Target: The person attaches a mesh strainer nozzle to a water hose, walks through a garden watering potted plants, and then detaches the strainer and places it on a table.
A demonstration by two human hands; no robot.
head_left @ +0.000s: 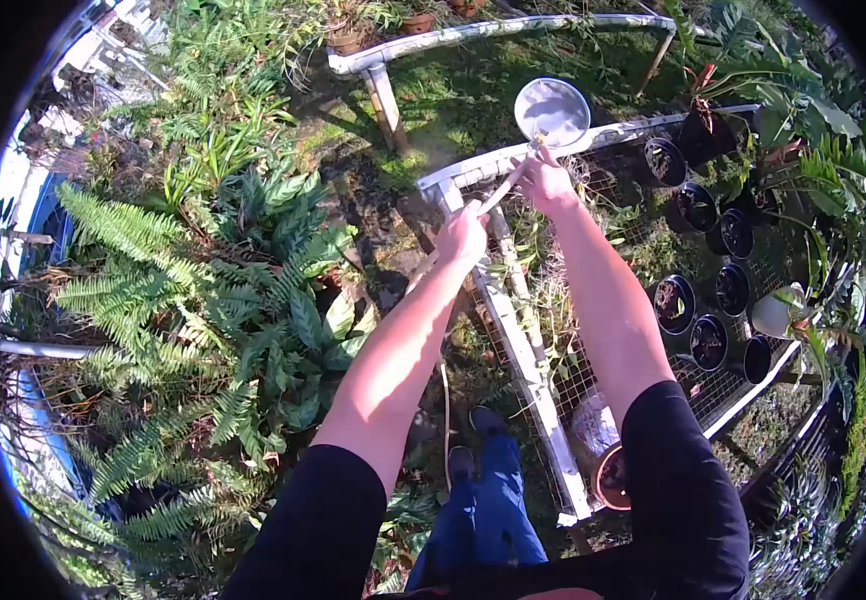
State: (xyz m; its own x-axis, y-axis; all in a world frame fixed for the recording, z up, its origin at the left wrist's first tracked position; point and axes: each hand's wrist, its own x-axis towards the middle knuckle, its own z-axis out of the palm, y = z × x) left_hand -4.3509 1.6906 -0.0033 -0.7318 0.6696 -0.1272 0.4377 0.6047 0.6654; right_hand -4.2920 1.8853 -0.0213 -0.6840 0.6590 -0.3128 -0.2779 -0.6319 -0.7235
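A pale garden hose (499, 194) runs between my two hands. My left hand (463, 236) is closed around it, over the near corner of a white-framed mesh bench (518, 345). Farther out, my right hand (545, 184) grips the hose close to its end, fingers wrapped together. Just beyond the right fingertips is a round, light grey basin (553, 108) by the bench's far rail; I cannot tell what it rests on. From my left hand the hose drops to the ground and trails (446, 400) past my feet.
Several black pots (708, 342) stand on the mesh to the right, with a terracotta pot (611, 478) near my right arm. Dense ferns (143, 290) fill the left. Another white-railed bench (503, 30) stands beyond. My shoes (488, 420) are beside the bench.
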